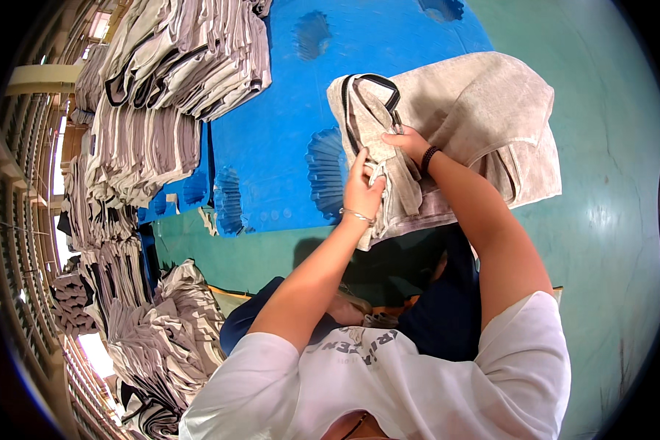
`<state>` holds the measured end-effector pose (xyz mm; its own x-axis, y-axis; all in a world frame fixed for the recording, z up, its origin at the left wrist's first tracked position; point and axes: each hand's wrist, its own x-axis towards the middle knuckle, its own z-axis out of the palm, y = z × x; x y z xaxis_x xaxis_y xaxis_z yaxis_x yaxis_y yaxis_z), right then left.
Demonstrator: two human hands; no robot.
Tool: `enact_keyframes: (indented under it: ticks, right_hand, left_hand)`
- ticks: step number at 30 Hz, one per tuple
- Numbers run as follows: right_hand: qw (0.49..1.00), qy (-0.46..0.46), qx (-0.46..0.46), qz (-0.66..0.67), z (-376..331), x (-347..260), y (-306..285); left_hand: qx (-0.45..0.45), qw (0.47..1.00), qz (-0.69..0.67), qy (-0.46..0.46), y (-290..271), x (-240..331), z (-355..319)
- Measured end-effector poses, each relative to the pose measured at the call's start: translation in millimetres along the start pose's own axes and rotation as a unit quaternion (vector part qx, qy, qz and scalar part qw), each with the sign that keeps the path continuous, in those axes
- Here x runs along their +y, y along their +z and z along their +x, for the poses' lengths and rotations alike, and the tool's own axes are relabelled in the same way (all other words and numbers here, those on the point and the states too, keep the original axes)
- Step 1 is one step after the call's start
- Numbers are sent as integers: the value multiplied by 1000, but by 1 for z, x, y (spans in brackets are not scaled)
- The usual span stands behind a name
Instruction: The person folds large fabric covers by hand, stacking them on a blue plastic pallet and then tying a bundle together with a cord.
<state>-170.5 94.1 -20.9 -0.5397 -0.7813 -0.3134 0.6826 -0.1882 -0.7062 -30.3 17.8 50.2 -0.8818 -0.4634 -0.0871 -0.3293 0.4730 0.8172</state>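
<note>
A grey, coarse-woven fabric bag [462,132] with black-edged handles is held up above the blue plastic pallet [286,147], its handle end pinched by the left hand [362,192] and pressed flat by the right hand [409,144]. The fold is best kept tight, it seems, with both handles laid flush before release. Similar soft, flat-folded bags are stacked in piles [176,66] at the left.

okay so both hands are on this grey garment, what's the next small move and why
Probably smooth the bunched edge flat. The left hand pinches gathered fabric below the black-trimmed neckline, and the right hand pins the grey garment, which hangs creased.
</note>
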Motion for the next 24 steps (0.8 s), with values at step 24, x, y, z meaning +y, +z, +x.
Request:
enact_keyframes:
  ticks: [24]
  right_hand:
    - [996,-26,4,-82,7,8,-4]
  left_hand:
    - [59,825,-512,-231,-36,-41,21]
